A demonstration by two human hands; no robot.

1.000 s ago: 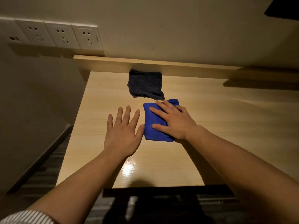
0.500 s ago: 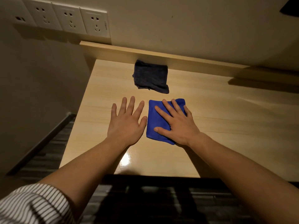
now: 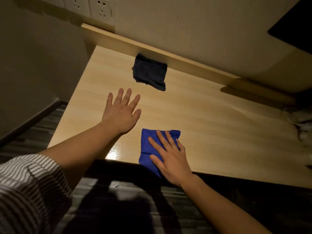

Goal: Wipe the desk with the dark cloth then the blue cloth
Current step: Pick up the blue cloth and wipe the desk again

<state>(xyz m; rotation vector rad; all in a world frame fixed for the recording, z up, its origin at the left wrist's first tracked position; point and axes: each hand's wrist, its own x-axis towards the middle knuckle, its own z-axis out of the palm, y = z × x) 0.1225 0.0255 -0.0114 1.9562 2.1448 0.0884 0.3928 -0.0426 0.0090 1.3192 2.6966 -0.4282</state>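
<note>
Blue cloth under the right hand at the desk's near edge

The right hand (image 3: 170, 157) lies flat, fingers spread, pressing the blue cloth (image 3: 150, 149); its long axis runs twelve-to-six. The flat, empty left hand (image 3: 121, 112) is nearer the dark cloth (image 3: 149, 71), at its one o'clock.

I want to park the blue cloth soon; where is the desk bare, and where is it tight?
Bare: the wide stretch of desk right of the blue cloth, up to the back ledge. Tighter: between left hand and dark cloth. Clutter at far right edge; right hand presses the blue cloth at the front edge.
</note>
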